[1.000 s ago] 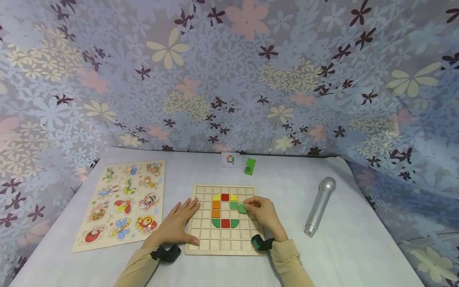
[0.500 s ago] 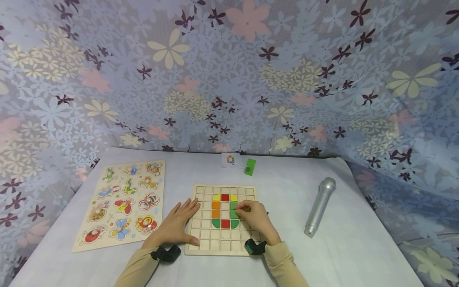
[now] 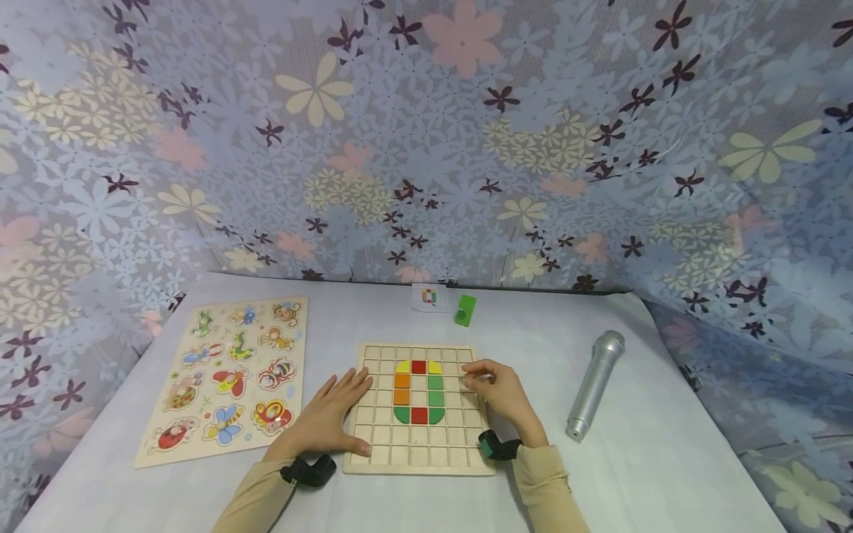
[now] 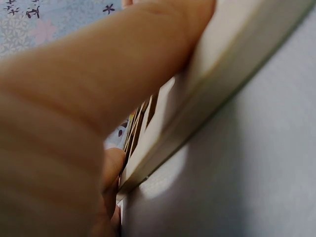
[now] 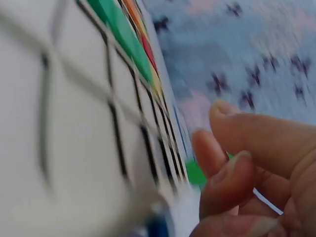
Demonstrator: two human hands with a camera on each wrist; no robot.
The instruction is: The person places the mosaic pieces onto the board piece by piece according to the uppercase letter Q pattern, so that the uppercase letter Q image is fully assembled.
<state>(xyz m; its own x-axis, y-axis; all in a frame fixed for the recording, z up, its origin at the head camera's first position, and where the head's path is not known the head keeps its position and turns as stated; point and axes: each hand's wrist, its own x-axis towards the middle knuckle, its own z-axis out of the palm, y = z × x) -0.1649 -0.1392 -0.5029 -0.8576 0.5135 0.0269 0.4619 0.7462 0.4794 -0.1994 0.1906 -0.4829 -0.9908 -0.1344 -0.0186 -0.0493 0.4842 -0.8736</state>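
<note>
A wooden grid board [image 3: 428, 438] lies in the middle of the table, with coloured tiles set in a ring in its squares. Down the ring's right side are two green square tiles [image 3: 436, 391]; orange ones [image 3: 402, 389] line the left, with red squares and yellow and green rounded corners above and below. My left hand [image 3: 326, 416] rests with spread fingers on the board's left edge, its thumb near the front corner. Over the right edge, my right hand [image 3: 501, 392] hovers with loosely bent fingers; the right wrist view shows nothing between thumb and fingers.
Behind the board are a small picture card [image 3: 429, 297] and a green block with a notch [image 3: 466, 311]. A puzzle board with insect pictures [image 3: 218, 449] lies to the left. At the right is a silver microphone [image 3: 596, 385]. A flowered cloth [image 3: 400, 148] hangs behind.
My right hand brought a green square tile left into the ring's right side, let it go below the other green square, then drew back right. My left hand stayed in place.
</note>
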